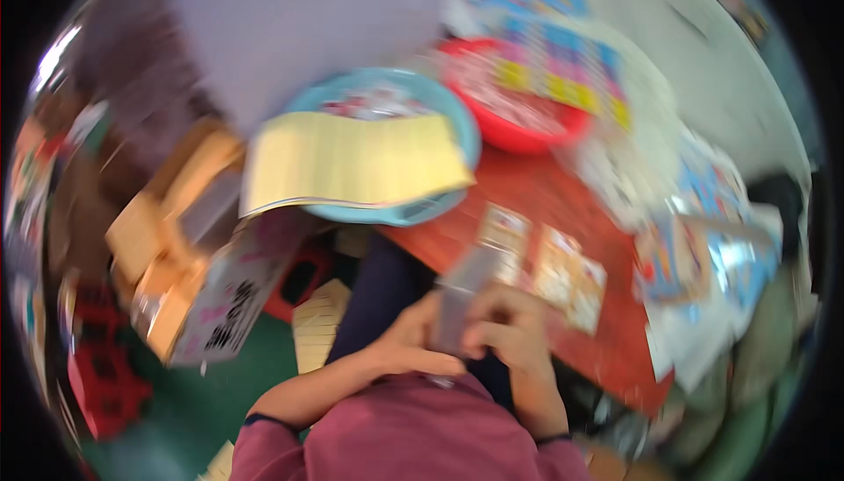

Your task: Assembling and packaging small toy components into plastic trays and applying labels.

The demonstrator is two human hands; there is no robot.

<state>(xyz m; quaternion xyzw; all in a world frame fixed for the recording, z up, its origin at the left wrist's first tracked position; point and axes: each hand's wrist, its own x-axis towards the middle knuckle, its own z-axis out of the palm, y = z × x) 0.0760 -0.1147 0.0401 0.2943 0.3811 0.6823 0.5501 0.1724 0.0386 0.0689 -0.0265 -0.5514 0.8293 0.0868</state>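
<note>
The picture is blurred by motion. My left hand (409,340) and my right hand (510,327) meet in front of my chest, both closed on a flat grey-white packet (464,292) that stands between them. Just beyond it, several small colourful packets (563,274) lie on the red-brown table (527,200). My maroon sleeves enter from the lower edge.
A light blue basin (440,208) with a yellow lined sheet (352,160) across it sits at the table's near left, a red basin (519,129) behind it. Printed packets pile up at right (703,244). Cardboard boxes (176,244) and a red crate (105,375) stand on the green floor at left.
</note>
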